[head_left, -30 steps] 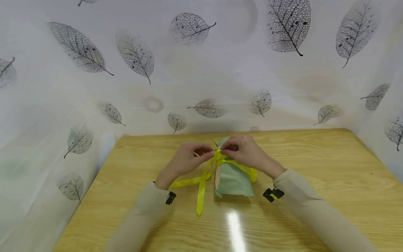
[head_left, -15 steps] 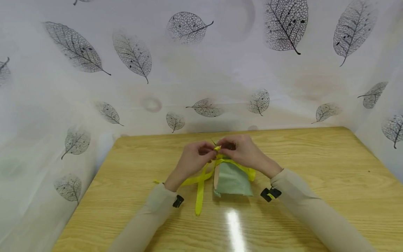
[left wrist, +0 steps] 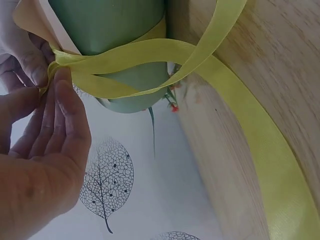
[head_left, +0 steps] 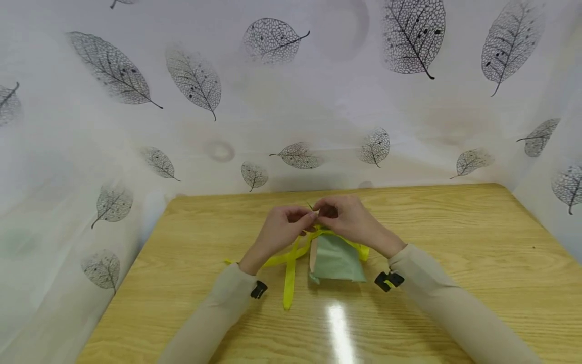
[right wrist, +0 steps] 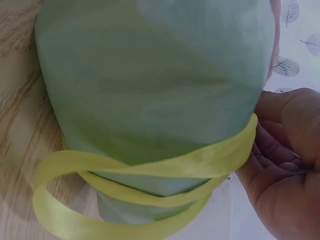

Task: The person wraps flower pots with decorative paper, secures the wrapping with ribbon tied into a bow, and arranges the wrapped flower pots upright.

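A bundle wrapped in green paper point(head_left: 338, 258) lies on the table, with a yellow ribbon point(head_left: 289, 280) around it. In the left wrist view, my left hand point(left wrist: 55, 175) pinches the gathered ribbon point(left wrist: 145, 52) between thumb and fingers at the bundle's side. My right hand point(head_left: 347, 218) meets it there, its fingertips pinching the same gathered part. Fingers cover the gather itself. In the right wrist view, a ribbon loop point(right wrist: 55, 210) hangs loose across the green wrap point(right wrist: 150, 75), and my right hand point(right wrist: 290, 165) is beside it.
The wooden table point(head_left: 454, 242) extends on both sides of the bundle. A pale cloth printed with leaves point(head_left: 282, 101) stands behind and at the sides. Thin stems with small red flowers point(left wrist: 174, 107) show beyond the wrap. Ribbon tails trail left and toward the front.
My left hand has shifted slightly right, closer to my right hand. Yellow ribbon that showed between the fingertips is now covered by them. The bundle has hardly moved.
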The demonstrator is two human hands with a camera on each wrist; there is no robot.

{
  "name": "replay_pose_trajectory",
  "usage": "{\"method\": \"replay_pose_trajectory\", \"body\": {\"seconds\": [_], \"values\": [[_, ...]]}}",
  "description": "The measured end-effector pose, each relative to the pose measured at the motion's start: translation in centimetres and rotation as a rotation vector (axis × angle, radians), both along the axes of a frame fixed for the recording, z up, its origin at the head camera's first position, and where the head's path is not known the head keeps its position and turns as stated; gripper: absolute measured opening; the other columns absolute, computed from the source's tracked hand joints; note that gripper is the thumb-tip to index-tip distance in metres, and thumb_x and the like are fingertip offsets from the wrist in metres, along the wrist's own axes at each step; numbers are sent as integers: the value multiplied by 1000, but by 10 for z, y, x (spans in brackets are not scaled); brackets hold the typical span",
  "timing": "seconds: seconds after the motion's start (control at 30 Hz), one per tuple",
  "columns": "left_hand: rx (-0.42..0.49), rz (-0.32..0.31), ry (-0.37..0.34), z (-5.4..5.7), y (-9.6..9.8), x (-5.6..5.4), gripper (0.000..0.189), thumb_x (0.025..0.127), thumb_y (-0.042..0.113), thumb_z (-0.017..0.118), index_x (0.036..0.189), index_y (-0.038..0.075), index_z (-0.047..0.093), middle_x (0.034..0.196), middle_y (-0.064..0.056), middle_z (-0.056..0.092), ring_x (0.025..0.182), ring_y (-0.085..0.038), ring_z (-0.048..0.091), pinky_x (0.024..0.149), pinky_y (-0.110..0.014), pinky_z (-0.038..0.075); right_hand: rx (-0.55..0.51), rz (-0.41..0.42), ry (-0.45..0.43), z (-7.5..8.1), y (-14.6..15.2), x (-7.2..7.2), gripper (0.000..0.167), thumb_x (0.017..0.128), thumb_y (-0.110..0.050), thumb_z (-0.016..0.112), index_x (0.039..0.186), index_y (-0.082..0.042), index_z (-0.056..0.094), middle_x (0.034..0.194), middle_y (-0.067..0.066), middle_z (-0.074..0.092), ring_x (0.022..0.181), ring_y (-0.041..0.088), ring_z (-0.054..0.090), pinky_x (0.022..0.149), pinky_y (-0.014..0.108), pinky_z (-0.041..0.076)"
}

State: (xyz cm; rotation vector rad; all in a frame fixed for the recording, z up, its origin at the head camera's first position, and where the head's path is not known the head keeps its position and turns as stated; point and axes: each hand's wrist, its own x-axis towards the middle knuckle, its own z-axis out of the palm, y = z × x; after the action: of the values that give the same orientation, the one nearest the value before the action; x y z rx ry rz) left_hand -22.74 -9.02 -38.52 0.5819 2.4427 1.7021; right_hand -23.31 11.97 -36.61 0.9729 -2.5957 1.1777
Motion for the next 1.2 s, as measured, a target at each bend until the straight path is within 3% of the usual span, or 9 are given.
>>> {"method": "replay_pose_trajectory", "body": {"seconds": [0.1, 0.17, 0.27, 0.37, 0.43, 0.67, 0.9, 1.2], "values": [[-40, 9, 51, -2, -2, -2, 23, 102, 28, 64, 111, 11, 77, 98, -7, 78, 89, -29, 74, 78, -42, 61, 10, -3, 59, 0, 1, 4, 16, 93, -6, 74, 109, -5, 74, 91, 4, 77, 80, 11, 71, 70, 24, 59], [-68, 13, 75, -4, -4, -4, 21, 102, 28, 64, 110, 12, 77, 99, -6, 78, 90, -28, 73, 76, -35, 60, 10, 13, 154, 0, 1, 9, 15, 90, -4, 76, 105, -5, 75, 90, 4, 76, 79, 10, 70, 68, 24, 58], [-92, 10, 83, -7, -9, -8, 21, 102, 28, 65, 110, 13, 77, 103, -6, 77, 91, -25, 70, 77, -30, 58, 2, 99, 362, -3, -3, 19, 15, 85, 2, 79, 97, -5, 75, 87, 3, 74, 74, 9, 66, 64, 22, 56], [-80, 4, 48, -11, -13, -11, 20, 102, 27, 65, 110, 13, 77, 107, -8, 77, 92, -20, 69, 80, -29, 57, 32, 222, 528, -6, -13, 32, 18, 79, 5, 83, 91, -6, 74, 86, 2, 72, 73, 9, 65, 65, 19, 55], [-73, -4, 26, -12, -16, -13, 20, 102, 26, 65, 110, 13, 77, 107, -7, 76, 92, -17, 69, 81, -30, 58, 103, 275, 595, -9, -21, 42, 19, 78, 1, 85, 90, -8, 73, 87, 0, 71, 76, 8, 65, 68, 17, 54], [-75, -31, -13, -15, -23, -16, 20, 102, 26, 65, 111, 13, 76, 104, -5, 76, 91, -17, 69, 81, -35, 59, 536, 286, 846, -25, -45, 74, 11, 84, -12, 82, 87, -15, 72, 83, -8, 67, 74, 5, 60, 71, 14, 51], [-69, -42, -35, -14, -23, -15, 19, 101, 24, 66, 109, 11, 76, 100, -7, 76, 93, -31, 69, 81, -39, 59, 785, 282, 875, -39, -62, 91, 5, 93, -18, 73, 94, -23, 75, 90, -12, 70, 78, 5, 63, 79, 20, 52], [-54, -59, -42, -16, -23, -15, 18, 101, 22, 66, 109, 10, 76, 99, -8, 75, 86, -16, 68, 86, -49, 59, 885, 280, 820, -43, -76, 96, 8, 92, -28, 72, 87, -32, 76, 81, -15, 68, 65, 5, 57, 67, 23, 41]]}}
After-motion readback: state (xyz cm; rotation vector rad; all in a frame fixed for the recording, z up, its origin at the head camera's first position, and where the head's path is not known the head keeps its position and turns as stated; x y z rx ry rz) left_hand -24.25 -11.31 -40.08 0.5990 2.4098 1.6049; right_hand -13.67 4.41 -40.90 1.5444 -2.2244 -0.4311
